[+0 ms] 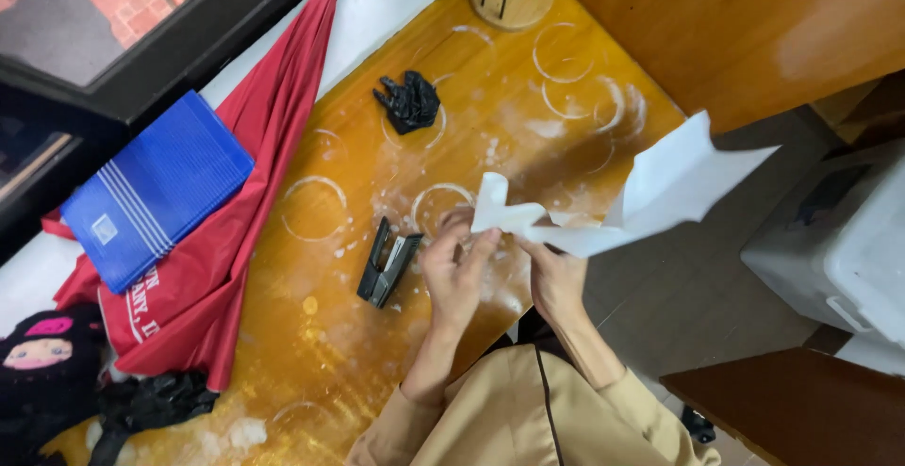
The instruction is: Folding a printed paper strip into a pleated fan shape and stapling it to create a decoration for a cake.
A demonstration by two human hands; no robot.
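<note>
White paper sheet [650, 197] pinched at folded edge by left hand [457, 273] and right hand [556, 277], held above ring-stained wooden table [330, 334]; black stapler [386, 263] beside left hand.

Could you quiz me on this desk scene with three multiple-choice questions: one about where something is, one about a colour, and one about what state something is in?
1. Where does the black stapler lie?
A. On the orange table, just left of the left hand
B. On top of the blue folder
C. On the floor by the white bin

2. What colour is the folded umbrella?
A. Green
B. Red
C. Yellow

3. What state is the white paper in?
A. Lying flat on the table
B. Rolled into a tight tube
C. Held up by both hands, creased and bent

Answers:
1. A: the stapler rests on the table beside the left hand.
2. B: its fabric is red, under the blue folder.
3. C: the left hand and right hand pinch its crumpled edge above the table.
</note>
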